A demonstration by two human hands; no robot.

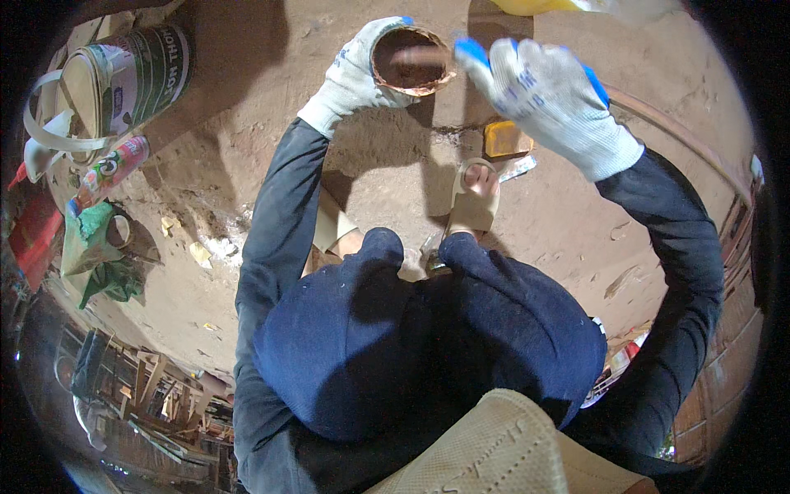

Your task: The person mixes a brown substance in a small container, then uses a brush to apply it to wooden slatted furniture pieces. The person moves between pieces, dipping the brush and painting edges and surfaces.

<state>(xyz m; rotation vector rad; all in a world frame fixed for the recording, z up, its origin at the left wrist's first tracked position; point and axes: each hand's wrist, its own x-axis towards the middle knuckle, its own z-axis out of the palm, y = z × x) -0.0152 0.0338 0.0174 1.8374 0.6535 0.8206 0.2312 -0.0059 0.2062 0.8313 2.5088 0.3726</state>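
Observation:
My left hand [350, 78], in a white work glove with blue patches, grips a round hollow brown container [413, 81] by its left side. Its open mouth faces up, with a rough, uneven rim and a dark brown inside. Just right of that rim is my right hand [547, 99], gloved the same way, its fingers curled together. A blurred, lighter brown streak [418, 55] runs across the container's mouth toward the right fingertips; whether it is a stick or something else I cannot tell.
On the dusty brown floor lie a yellow-orange block [506, 139] and a small pale packet [518, 169] by my sandalled foot. To the left are a large paint bucket [136, 78], a pink can [115, 169] and a green bag [90, 239]. A long hose-like strip [683, 128] curves along the right.

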